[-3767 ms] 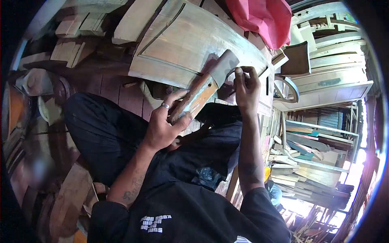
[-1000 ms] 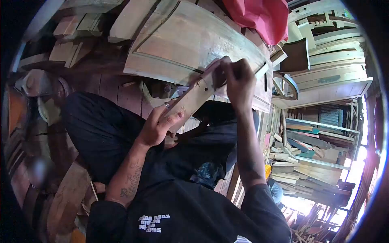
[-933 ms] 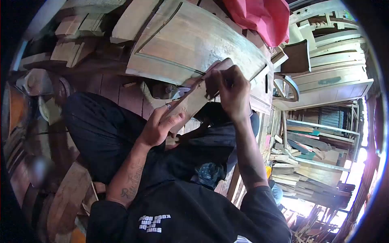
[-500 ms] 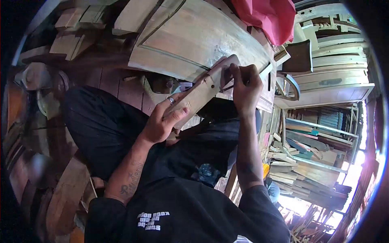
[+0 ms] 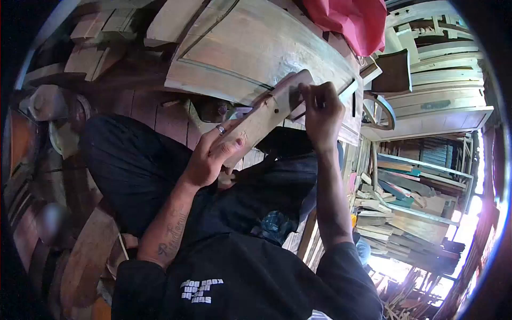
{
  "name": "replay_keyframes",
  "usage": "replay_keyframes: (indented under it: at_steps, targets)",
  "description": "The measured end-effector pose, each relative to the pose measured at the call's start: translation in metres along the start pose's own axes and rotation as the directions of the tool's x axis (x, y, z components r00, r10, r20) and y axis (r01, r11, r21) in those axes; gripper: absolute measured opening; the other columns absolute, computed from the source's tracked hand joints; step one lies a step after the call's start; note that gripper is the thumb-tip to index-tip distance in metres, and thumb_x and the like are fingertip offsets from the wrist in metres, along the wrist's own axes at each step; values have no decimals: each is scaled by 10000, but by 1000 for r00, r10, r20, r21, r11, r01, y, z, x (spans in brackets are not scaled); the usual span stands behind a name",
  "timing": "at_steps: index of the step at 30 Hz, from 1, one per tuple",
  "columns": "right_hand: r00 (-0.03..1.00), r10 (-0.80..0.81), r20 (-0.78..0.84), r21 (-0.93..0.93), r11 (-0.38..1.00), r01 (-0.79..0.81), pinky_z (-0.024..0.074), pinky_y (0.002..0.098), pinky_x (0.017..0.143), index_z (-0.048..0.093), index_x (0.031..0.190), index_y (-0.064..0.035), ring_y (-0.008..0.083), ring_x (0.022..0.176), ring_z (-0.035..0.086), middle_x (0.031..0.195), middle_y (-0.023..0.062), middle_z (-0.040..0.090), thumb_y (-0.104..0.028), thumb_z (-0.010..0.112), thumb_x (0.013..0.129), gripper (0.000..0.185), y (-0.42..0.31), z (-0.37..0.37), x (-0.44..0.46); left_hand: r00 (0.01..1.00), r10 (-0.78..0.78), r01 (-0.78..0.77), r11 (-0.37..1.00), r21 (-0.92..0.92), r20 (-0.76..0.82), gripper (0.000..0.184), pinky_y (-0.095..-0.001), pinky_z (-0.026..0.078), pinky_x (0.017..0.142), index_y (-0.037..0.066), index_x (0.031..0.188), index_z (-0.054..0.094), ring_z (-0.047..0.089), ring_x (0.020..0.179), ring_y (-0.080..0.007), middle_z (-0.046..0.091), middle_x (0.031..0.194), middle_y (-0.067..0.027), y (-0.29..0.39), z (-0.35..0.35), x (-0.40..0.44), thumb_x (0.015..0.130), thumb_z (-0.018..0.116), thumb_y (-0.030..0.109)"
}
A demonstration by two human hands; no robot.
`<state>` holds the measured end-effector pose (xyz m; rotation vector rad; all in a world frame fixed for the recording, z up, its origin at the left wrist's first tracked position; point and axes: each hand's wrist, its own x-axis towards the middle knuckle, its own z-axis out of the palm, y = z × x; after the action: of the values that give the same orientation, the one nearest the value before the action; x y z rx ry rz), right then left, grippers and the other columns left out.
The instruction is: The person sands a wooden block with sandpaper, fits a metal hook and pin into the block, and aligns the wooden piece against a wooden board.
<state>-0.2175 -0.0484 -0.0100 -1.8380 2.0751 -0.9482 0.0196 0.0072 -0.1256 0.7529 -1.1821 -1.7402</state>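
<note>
A pale wooden piece [image 5: 261,120] with a small dark hole slants up and away over my lap. My left hand [image 5: 209,156] grips its near end, thumb on the upper face and fingers round the side. At the far end, my right hand [image 5: 325,113] is closed in a pinch, with fingertips against the wood. Between them and the face is a thin dark sheet that looks like sandpaper [image 5: 295,98], largely covered by the fingers.
A large wooden panel [image 5: 250,48] lies just beyond the piece, with a red cloth [image 5: 349,24] at its far side. Stacked boards [image 5: 400,224] and a rack of timber are on the right. Wood blocks [image 5: 93,58] sit at upper left.
My right hand and the sheet have shifted slightly along the far end of the wood, baring more of its rounded tip. My left hand keeps its grip; the whole view has moved a little.
</note>
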Motion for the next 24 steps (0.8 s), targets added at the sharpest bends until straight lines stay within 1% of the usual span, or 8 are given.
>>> replay_keyframes:
  at_steps: [2, 4, 7, 8, 11, 15, 21, 24]
  targets:
    - [998, -43, 36, -59, 997, 45, 542, 367, 675, 644, 937, -4, 221, 737, 718, 817, 160, 703, -64, 778, 953, 148, -3, -1, -8, 998, 62, -61, 992, 112, -5, 559, -393, 461, 1126, -84, 1415, 579, 633, 1286, -307, 647, 1394, -210, -3, -2, 1, 1018, 594, 309]
    - [978, -183, 98, -129, 972, 195, 539, 341, 657, 647, 914, 1, 209, 720, 718, 817, 164, 714, -65, 776, 958, 152, 6, 1, -13, 997, -74, 74, 997, -25, -14, 534, -398, 467, 1129, -69, 1414, 583, 637, 1290, -317, 614, 1439, -226, 2, -2, 1, 1037, 590, 309]
    - [981, -192, -4, -82, 978, 191, 531, 350, 642, 637, 888, -3, 230, 688, 700, 806, 159, 706, -84, 790, 954, 185, 9, 0, -1, 999, -35, 36, 998, 54, -8, 518, -394, 486, 1110, -58, 1414, 588, 644, 1280, -305, 601, 1454, -222, -2, -4, 0, 1046, 589, 308]
    - [998, -67, -15, -1, 998, 67, 534, 356, 654, 626, 884, -4, 248, 685, 685, 807, 158, 694, -88, 800, 947, 203, 6, -1, 2, 999, -39, 40, 998, 50, -6, 518, -394, 486, 1110, -58, 1414, 588, 644, 1280, -305, 601, 1454, -222, -7, -2, -3, 1046, 589, 308]
    - [987, -158, 39, -110, 981, 162, 539, 341, 664, 612, 877, 1, 236, 695, 691, 819, 165, 713, -94, 797, 956, 223, 0, -1, -11, 998, 62, -58, 991, 121, -31, 511, -392, 507, 1088, -62, 1416, 585, 649, 1269, -292, 611, 1431, -214, -14, -5, -4, 1046, 594, 290]
    - [992, -127, -1, -7, 992, 127, 473, 272, 621, 653, 907, 2, 59, 679, 587, 778, 85, 745, -128, 796, 975, 205, 14, -1, -2, 998, -57, 58, 998, 29, -32, 500, -388, 526, 1066, -46, 1429, 580, 657, 1247, -264, 625, 1397, -201, 2, -2, -2, 1046, 606, 273]
    - [952, -301, 49, -65, 951, 304, 464, 274, 608, 643, 900, 2, 68, 649, 562, 791, 91, 754, -119, 785, 979, 203, 8, 6, -14, 990, -120, 123, 991, 47, -72, 536, -362, 550, 1013, -35, 1453, 569, 669, 1210, -247, 659, 1338, -182, -3, -6, -3, 1037, 618, 299]
    - [1000, 23, -5, -77, 997, -24, 524, 371, 656, 613, 894, -12, 271, 701, 680, 794, 161, 677, -90, 785, 945, 196, -5, -1, 4, 968, -239, 239, 971, -21, -80, 546, -327, 583, 897, -16, 1459, 574, 699, 1103, -227, 673, 1297, -163, -5, -2, -8, 1029, 629, 316]
